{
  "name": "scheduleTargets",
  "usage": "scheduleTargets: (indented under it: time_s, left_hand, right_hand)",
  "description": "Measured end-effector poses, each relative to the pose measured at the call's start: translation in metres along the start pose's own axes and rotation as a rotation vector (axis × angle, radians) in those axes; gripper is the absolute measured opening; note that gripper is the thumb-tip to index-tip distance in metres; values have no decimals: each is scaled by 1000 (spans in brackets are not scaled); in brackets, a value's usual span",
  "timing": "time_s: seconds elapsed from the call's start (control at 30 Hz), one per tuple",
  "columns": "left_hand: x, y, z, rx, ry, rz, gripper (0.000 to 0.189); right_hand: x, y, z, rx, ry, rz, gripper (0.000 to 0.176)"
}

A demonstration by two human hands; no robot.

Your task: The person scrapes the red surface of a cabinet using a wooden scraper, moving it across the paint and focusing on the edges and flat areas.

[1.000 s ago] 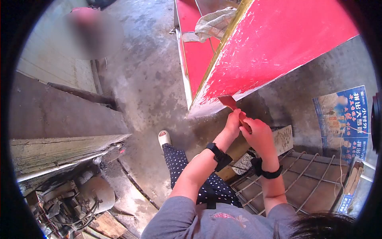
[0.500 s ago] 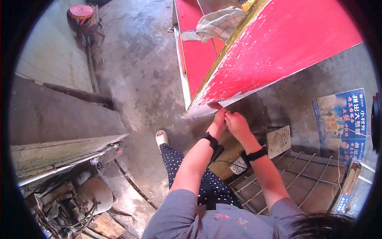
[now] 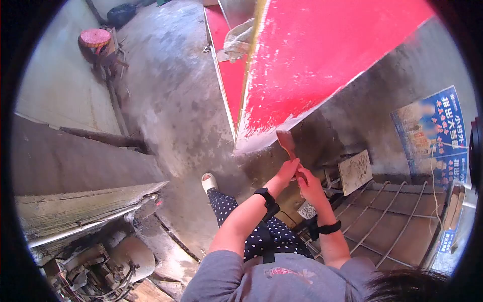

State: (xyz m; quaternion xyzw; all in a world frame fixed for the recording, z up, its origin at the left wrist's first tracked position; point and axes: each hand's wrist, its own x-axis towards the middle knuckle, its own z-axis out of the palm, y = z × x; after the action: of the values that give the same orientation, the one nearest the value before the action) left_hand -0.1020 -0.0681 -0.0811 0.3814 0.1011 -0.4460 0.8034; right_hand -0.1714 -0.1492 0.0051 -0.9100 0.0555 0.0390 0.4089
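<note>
Fingers [image 3: 295, 163] of left hand [image 3: 288, 171] and right hand [image 3: 310, 184] are clamped round the scraper [image 3: 286, 142], now pulled back out from under the red board [image 3: 312, 65], so the stroke looks done.

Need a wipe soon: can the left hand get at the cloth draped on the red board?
Probably not: left hand and right hand both grip the scraper near the red board corner; the cloth hangs at its far end, likely beyond arm's stretch.

A blue poster [image 3: 436, 136] is seen at the far right, next to a wire rack [image 3: 397, 221]. A pale tile [image 3: 354, 171] is propped just beside the rack. A pink-topped stool [image 3: 95, 39] is set on the concrete floor [image 3: 171, 100].
</note>
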Motion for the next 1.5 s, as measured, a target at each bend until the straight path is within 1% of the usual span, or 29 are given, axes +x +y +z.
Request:
scheduleTargets:
  time_s: [0.03, 0.07, 0.1, 0.17, 0.23, 0.3, 0.33, 0.4, 0.43, 0.5, 0.53, 0.57, 0.6, 0.73, 0.8, 0.83, 0.9, 0.97, 1.03, 1.1, 1.17, 1.2, 1.23, 1.27, 1.3, 1.37, 1.43, 1.47, 1.5]
  left_hand:
    - [-2, -1, 8, 11, -3, -7, 33]
    - [-3, -1, 16, 71, -4, 49, 36]
    - [-4, 0, 23, 130, -5, 105, 38]
    - [-6, 3, 37, 183, 3, 121, 40]
    - [-12, 9, 48, 209, 12, 149, 43]
    - [-15, 22, 56, 333, 10, 152, 45]
    - [-13, 20, 52, 320, 16, 163, 45]
    - [-8, 21, 39, 698, 18, 605, 39]
    - [-22, 39, 44, 694, 25, 609, 39]
    - [-48, 65, 61, 1192, 413, 689, 28]
    - [-45, 69, 62, 1180, 430, 699, 28]
    - [-41, 70, 61, 1266, 407, 841, 32]
    - [-45, 77, 63, 1351, 377, 976, 41]
    - [-47, 97, 79, 1405, 318, 971, 49]
    - [-36, 105, 84, 1283, 215, 1174, 46]
    - [-30, 110, 87, 1284, 244, 1179, 46]
    - [-20, 110, 93, 1240, 104, 1336, 44]
    - [-11, 102, 101, 1214, 155, 1290, 42]
    - [-4, 101, 109, 939, 130, 1261, 32]
    - [7, 97, 117, 864, 243, 1272, 27]
    - [15, 92, 119, 787, 346, 1275, 22]
    - [20, 90, 119, 845, 399, 1370, 21]
    - [17, 93, 122, 907, 454, 1467, 20]
    - [12, 93, 124, 933, 454, 1523, 20]
    - [6, 96, 127, 939, 460, 1518, 20]
    - [-2, 101, 135, 846, 350, 1500, 21]
    - [-2, 106, 137, 815, 338, 1539, 23]
    - [9, 103, 136, 926, 437, 1603, 25]
    - [10, 106, 139, 1035, 537, 1662, 27]
  right_hand:
    - [-5, -11, -8, 170, -2, 168, 22]
    - [-9, -18, -15, 340, -5, 333, 21]
    - [-10, -19, -21, 349, 4, 336, 21]
    - [-10, -20, -33, 601, 4, 486, 18]
    - [-11, -23, -43, 650, 15, 485, 16]
    - [-5, -23, -51, 621, 69, 383, 19]
    - [-2, -23, -55, 609, 56, 377, 19]
    - [9, -27, -62, 500, 82, 288, 20]
    - [14, -35, -64, 498, 75, 284, 20]
    - [21, -51, -77, 529, 123, 311, 22]
    - [27, -56, -81, 519, 110, 298, 22]
    - [31, -59, -82, 648, 114, 355, 24]
    - [33, -61, -83, 779, 118, 420, 25]
    - [43, -60, -90, 930, 130, 468, 25]
    - [50, -59, -103, 847, -51, 347, 25]
    - [55, -61, -110, 842, -75, 337, 25]
    - [56, -68, -124, 771, -114, 361, 26]
    - [60, -77, -135, 762, -174, 317, 28]
    - [65, -78, -144, 774, -208, 332, 29]
    - [67, -78, -153, 778, -299, 289, 31]
    - [69, -84, -161, 509, -491, 115, 31]
    - [71, -84, -164, 285, -463, -53, 36]
    - [76, -88, -172, 282, -479, -58, 36]
    - [82, -95, -181, 21, -444, -371, 40]
    - [86, -102, -188, -238, -388, -675, 44]
    - [92, -112, -192, -226, -456, -669, 47]
    - [97, -119, -190, -247, -708, -919, 40]
    - [98, -122, -189, -196, -772, -980, 30]
    - [98, -119, -187, -200, -774, -976, 30]
